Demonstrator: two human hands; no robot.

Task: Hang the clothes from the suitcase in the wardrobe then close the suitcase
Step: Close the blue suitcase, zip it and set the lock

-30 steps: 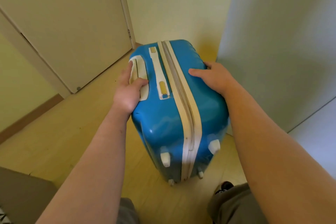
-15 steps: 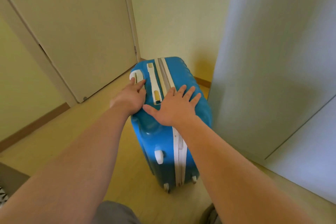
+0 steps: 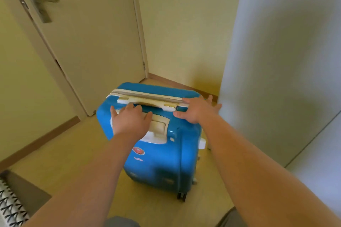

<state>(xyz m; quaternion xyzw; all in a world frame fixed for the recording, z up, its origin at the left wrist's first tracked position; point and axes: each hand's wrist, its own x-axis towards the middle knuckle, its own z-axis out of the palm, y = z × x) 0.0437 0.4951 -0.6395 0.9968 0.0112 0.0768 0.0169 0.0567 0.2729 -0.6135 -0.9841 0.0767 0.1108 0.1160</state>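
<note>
Suitcase [image 3: 158, 162], glossy blue shell, left hand [image 3: 130, 121], right hand [image 3: 196, 110] atop.

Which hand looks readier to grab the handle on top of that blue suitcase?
Left, probably. The left hand lies on the white handle housing with fingertips at the carry handle; the right hand rests flat on the right corner of the suitcase.
</note>
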